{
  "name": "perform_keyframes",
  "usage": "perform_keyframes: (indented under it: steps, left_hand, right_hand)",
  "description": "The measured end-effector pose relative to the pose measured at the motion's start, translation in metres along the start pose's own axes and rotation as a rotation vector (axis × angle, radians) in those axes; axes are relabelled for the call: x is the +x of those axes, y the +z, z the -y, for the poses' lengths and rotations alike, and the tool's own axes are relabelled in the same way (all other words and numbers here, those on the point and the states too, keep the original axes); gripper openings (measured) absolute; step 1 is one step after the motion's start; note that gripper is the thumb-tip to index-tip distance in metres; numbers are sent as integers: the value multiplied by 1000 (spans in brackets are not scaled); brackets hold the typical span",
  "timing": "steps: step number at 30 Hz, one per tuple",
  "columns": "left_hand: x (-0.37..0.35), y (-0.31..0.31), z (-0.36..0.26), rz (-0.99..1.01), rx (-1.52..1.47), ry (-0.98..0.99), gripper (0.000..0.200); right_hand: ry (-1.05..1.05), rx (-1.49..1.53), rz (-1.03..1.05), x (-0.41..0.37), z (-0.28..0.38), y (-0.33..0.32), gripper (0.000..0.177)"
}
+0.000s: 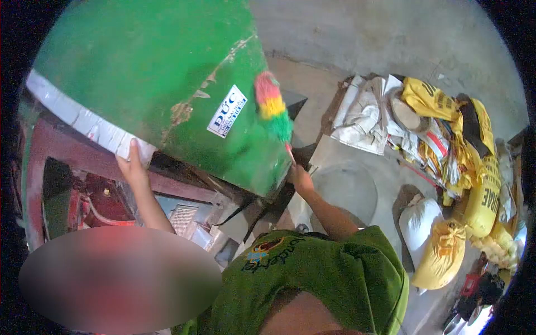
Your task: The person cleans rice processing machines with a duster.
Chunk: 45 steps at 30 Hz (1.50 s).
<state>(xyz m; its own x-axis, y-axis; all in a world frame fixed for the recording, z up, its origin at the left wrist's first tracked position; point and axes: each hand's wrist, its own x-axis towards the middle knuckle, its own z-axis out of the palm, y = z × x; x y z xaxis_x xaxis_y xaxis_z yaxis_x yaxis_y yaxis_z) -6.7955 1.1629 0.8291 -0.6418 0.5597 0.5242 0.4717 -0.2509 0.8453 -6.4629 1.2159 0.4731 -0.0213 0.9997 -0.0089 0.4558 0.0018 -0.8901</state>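
Observation:
A large green metal panel (pixel 151 61) with scraped, bare patches slopes across the upper left. On it is a white-and-blue sticker (pixel 227 111). My left hand (pixel 133 164) holds the white taped edge (pixel 84 120) along the panel's lower left side, with one finger over the top and the rest partly hidden. In my right hand (pixel 302 180) is the thin handle of a fluffy duster (pixel 273 106), banded pink, yellow and green. The duster's head lies along the right side of the green panel, seemingly touching it.
Maroon machine framing (pixel 50 142) sits below the panel at left. White sacks (pixel 365 114), a yellow printed sack (pixel 483 195), a filled white sack (pixel 420 223) and a tied yellow sack (pixel 441 254) stand at right. A grey wall (pixel 391 39) runs behind.

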Motion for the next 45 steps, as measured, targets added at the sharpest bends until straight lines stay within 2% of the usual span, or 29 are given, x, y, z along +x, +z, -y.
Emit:
perform_keyframes:
  steps: [2,5,7,9,11,12,13,15,17,18,20,21,23,24,26,29,31,33,35,37,39,40,43,45]
  left_hand:
    - [-3,5,-9,-51,-24,77,38]
    - [-4,6,-7,-11,-90,120,44]
    - [-3,4,-3,-23,-67,95,47]
    - [-9,11,-7,-30,-51,69,50]
    - [-23,26,-23,-295,474,570,50]
    - [-39,36,-36,-480,859,713,51]
    - [-52,50,-38,-475,855,711,51]
    - [-79,75,-32,-385,448,767,44]
    - [-104,101,-26,325,297,469,34]
    - [-117,124,-9,460,249,295,26]
    - [-136,160,36,668,120,96,27]
    - [-147,170,55,686,117,100,27]
    - [-163,186,80,749,-207,-303,29]
    - [-167,190,80,781,-210,-302,29]
    - [-183,188,79,806,-372,-776,30]
    - [-205,189,96,905,-356,-840,29]
    - [-225,191,136,898,-434,-885,29]
    - [-233,192,131,882,-516,-929,28]
    - [-246,194,119,849,-574,-1070,28]
    - [-255,205,128,865,-674,-1091,28]
    - [-256,217,124,1102,-868,-1041,40]
    - [-267,223,119,982,-635,-1006,43]
    - [-263,245,96,961,-526,-1109,43]
    - [-261,265,96,1009,-553,-1104,40]
  right_hand:
    - [47,-87,24,-29,-17,-27,31]
    - [132,-243,87,-52,-50,-55,29]
    - [206,-375,178,-62,-52,-74,30]
    - [185,-344,124,-73,-47,-89,30]
    - [164,-315,65,-83,-46,-102,31]
    - [168,-344,59,-88,-47,-106,30]
    - [172,-372,55,-92,-47,-111,29]
    - [142,-371,35,-103,-46,-120,27]
    - [111,-370,15,-113,-47,-127,24]
    - [40,-360,-19,-118,-49,-130,23]
    - [-16,-348,-59,-131,-51,-135,21]
    - [-40,-356,-80,-136,-52,-137,21]
    - [-41,-360,-121,-144,-50,-139,20]
    - [-91,-322,-152,-148,-48,-141,20]
    - [-112,-292,-195,-166,-46,-145,20]
    - [-48,-361,-200,-183,-47,-147,20]
    - [4,-336,-214,-197,-53,-142,21]
    - [35,-335,-205,-204,-43,-145,22]
    - [99,-344,-195,-211,-40,-146,23]
    - [139,-355,-182,-213,-47,-147,24]
    - [241,-355,-111,-211,-47,-151,22]
    - [240,-357,-110,-209,-47,-154,22]
    - [272,-282,-153,-196,-44,-169,24]
    - [321,-294,-177,-189,-44,-178,24]
